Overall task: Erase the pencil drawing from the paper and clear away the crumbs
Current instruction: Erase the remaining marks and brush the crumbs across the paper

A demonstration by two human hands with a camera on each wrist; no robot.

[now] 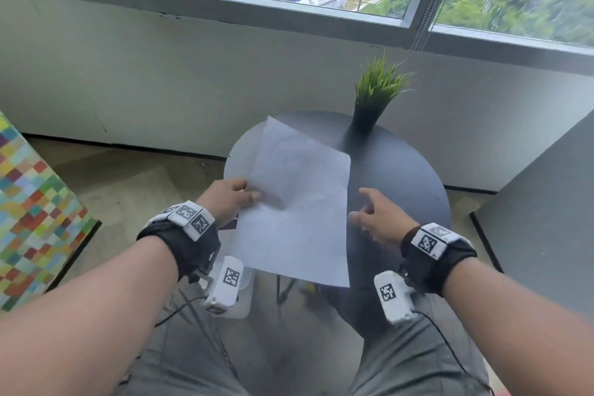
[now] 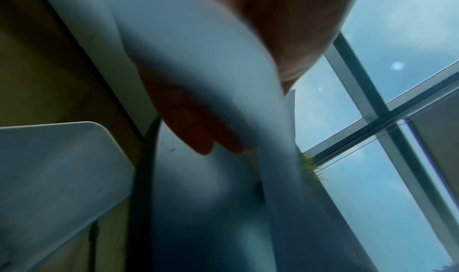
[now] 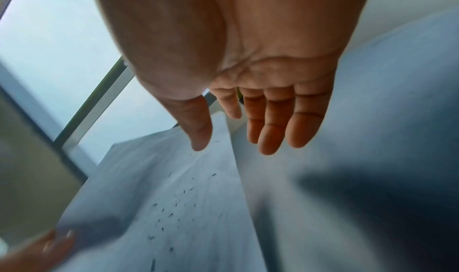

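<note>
Left hand (image 1: 232, 199): pinches the paper's left edge, thumb on top, fingers underneath as the left wrist view shows.
Paper (image 1: 299, 202): white sheet held up off the round dark surface (image 1: 401, 177), tilted, spreading forward and to the right of the left hand; its near part overhangs the surface edge.
Right hand (image 1: 379, 219): released, fingers relaxed and slightly spread, holding nothing, just beside the paper's right edge; whether it touches the edge I cannot tell.
Crumbs (image 3: 174, 207): small dark specks scattered on the sheet, below the right hand's fingertips (image 3: 268, 146) in the right wrist view.
Potted plant (image 1: 374, 90): on the surface, beyond the right hand.
Writing: none readable; the wristbands carry only square black-and-white marker patterns.
</note>
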